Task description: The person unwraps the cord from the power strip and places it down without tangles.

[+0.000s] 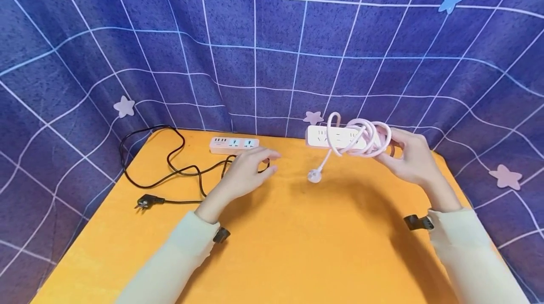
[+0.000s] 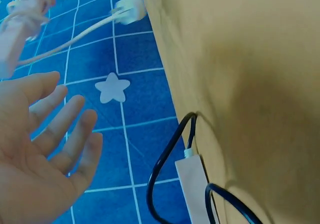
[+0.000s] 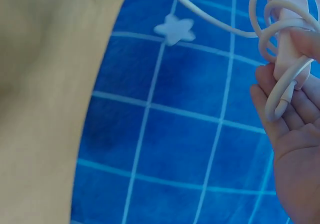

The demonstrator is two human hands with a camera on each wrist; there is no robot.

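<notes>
My right hand (image 1: 409, 156) grips the end of a pale pink power strip (image 1: 316, 137) above the table. Its pink cord (image 3: 272, 31) is wound in loops round the strip, and the round plug (image 1: 314, 175) dangles below on a short length. In the right wrist view the thumb lies over the strip, with the fingers beneath it. My left hand (image 1: 244, 172) hovers with loosely spread fingers and holds nothing. Just behind it, a second pink-and-white power strip (image 1: 233, 145) lies at the table's back edge, its black cord (image 2: 165, 159) partly hidden by the hand.
The black cord sprawls in loose loops over the left of the orange table (image 1: 297, 247), ending in a black plug (image 1: 147, 201). A blue gridded curtain (image 1: 276, 72) with star shapes hangs behind and at both sides.
</notes>
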